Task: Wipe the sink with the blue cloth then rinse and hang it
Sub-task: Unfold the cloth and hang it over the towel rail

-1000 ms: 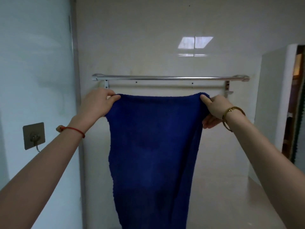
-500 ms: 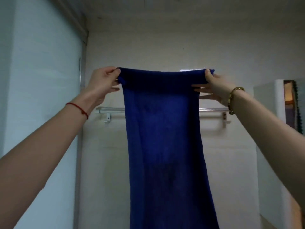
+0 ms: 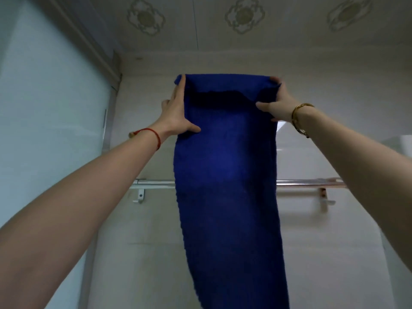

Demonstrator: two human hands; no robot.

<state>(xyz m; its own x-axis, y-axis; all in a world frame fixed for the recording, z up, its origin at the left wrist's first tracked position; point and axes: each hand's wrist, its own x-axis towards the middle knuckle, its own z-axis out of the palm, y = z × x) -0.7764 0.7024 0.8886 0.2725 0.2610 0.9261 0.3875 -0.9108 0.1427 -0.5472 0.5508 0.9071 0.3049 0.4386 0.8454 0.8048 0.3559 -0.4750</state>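
Overhead, the blue cloth was held up by both hands, well above the towel rail.
Its left edge was gripped by the left hand, fingers stretched toward 12 o'clock along the edge and thumb laid across the front. Its top right corner was pinched by the right hand, fingers curled round the fabric. The cloth hung toward 6 o'clock, with the rail's middle hidden behind it. A red string was worn on the left wrist, a gold bangle on the right.

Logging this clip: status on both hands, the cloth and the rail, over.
Left hand and right hand each grip a top corner of the blue cloth. Cloth held high above the towel rail, not yet hung. Nothing blocking the rail.
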